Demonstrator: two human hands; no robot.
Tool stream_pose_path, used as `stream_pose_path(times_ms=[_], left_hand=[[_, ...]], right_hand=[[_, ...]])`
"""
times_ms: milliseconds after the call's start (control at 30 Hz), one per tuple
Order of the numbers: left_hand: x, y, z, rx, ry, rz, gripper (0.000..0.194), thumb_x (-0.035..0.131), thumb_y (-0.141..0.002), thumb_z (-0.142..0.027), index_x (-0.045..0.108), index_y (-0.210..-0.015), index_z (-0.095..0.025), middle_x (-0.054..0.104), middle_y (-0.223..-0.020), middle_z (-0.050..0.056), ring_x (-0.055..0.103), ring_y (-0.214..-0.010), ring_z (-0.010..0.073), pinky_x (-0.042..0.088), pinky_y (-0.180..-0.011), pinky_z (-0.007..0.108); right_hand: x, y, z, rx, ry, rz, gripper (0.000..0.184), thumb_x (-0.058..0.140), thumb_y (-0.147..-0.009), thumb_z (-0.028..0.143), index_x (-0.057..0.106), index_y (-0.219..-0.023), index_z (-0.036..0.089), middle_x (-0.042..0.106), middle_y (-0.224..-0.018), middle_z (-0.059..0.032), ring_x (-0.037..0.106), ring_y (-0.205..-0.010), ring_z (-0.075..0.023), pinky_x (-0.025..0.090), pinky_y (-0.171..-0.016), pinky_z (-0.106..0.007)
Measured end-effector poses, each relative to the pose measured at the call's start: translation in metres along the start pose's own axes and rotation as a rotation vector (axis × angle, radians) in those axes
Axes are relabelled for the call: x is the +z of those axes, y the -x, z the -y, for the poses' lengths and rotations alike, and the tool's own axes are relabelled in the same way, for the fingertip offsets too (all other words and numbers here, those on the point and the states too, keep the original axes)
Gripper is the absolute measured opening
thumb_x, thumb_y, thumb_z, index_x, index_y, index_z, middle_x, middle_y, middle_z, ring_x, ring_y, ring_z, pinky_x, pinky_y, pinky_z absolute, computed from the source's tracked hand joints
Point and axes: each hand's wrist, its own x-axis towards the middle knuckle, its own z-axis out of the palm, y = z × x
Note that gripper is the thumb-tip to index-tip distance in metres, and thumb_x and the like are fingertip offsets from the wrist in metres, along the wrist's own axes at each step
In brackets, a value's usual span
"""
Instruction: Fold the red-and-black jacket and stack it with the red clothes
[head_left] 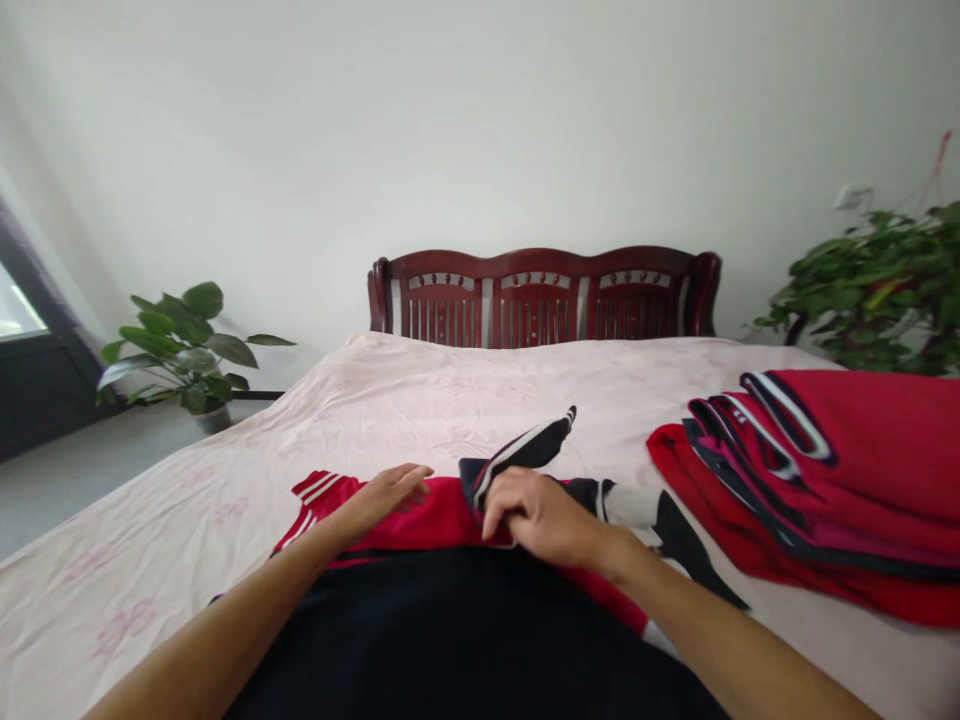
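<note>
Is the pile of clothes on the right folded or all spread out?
Folded. The clothes pile sits on the bed in stacked layers, with rounded, striped edges where cloth doubles over.

A bedroom in a home: around my left hand (390,500) and right hand (536,515) spreads a pale pink, flowered bedsheet (397,390), and beyond them a carved, dark red-brown wooden headboard (536,264) stands against a white wall (525,120). To the left of my left hand, a broad-leafed potted plant (186,320) stands on the grey floor (112,470); to the right of my right hand, a pile of folded red and navy clothes (885,430) rests on the bedsheet, with a bushy green plant (885,290) farther off.
</note>
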Motion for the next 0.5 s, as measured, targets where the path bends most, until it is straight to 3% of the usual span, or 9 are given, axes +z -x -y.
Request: stream_pose_path(times_ms=[67,167,267,333,400,500], left_hand=[[0.007,-0.012,-0.001,-0.003,-0.081,-0.063,0.059,0.021,-0.096,-0.049,0.061,-0.127,-0.019,0.072,-0.115,0.008,0.067,-0.103,0.0208,0.05,-0.089,0.032],[-0.001,-0.023,0.016,-0.074,-0.261,-0.172,0.046,0.042,-0.089,-0.041,0.063,-0.125,-0.019,0.064,-0.13,0.012,0.055,-0.124,0.0282,0.036,-0.107,0.043],[-0.024,-0.02,0.05,-0.234,-0.429,-0.266,0.045,0.05,-0.084,-0.035,0.064,-0.123,-0.019,0.056,-0.138,0.018,0.04,-0.136,0.0394,0.021,-0.11,0.063],[-0.037,-0.011,0.076,-0.351,-0.489,-0.284,0.044,0.047,-0.086,-0.039,0.065,-0.12,-0.019,0.058,-0.134,0.021,0.041,-0.133,0.0437,0.022,-0.104,0.071],[-0.041,0.003,0.097,-0.413,-0.509,-0.266,0.046,0.043,-0.088,-0.044,0.063,-0.122,-0.021,0.061,-0.131,0.019,0.048,-0.127,0.0419,0.03,-0.101,0.067],[-0.031,0.026,0.117,-0.411,-0.514,-0.248,0.059,0.039,-0.089,-0.051,0.049,-0.14,-0.022,0.054,-0.141,0.017,0.05,-0.128,0.0366,0.036,-0.103,0.055]], right_hand=[[0.021,0.008,0.016,-0.031,0.112,0.3,0.039,0.048,-0.066,0.004,0.077,-0.081,0.025,0.075,-0.086,0.0015,0.066,-0.085,-0.0158,0.047,-0.083,-0.026],[0.04,0.031,0.019,0.143,0.182,0.498,0.041,0.05,-0.069,0.006,0.077,-0.092,0.026,0.077,-0.095,0.0025,0.069,-0.087,-0.0159,0.048,-0.075,-0.022],[0.04,0.051,0.01,0.223,0.151,0.492,0.044,0.05,-0.069,0.005,0.075,-0.099,0.026,0.075,-0.105,0.0021,0.068,-0.098,-0.0168,0.048,-0.082,-0.022],[0.036,0.057,0.006,0.241,0.12,0.453,0.045,0.049,-0.068,0.004,0.075,-0.1,0.024,0.075,-0.106,0.001,0.068,-0.098,-0.0168,0.048,-0.082,-0.022],[0.032,0.059,0.005,0.256,0.1,0.435,0.045,0.05,-0.066,0.004,0.074,-0.099,0.024,0.075,-0.104,0.0005,0.068,-0.096,-0.0167,0.049,-0.081,-0.022],[0.033,0.057,0.008,0.273,0.11,0.406,0.044,0.05,-0.066,0.005,0.073,-0.099,0.024,0.074,-0.101,0.0001,0.068,-0.093,-0.0176,0.049,-0.08,-0.023]])
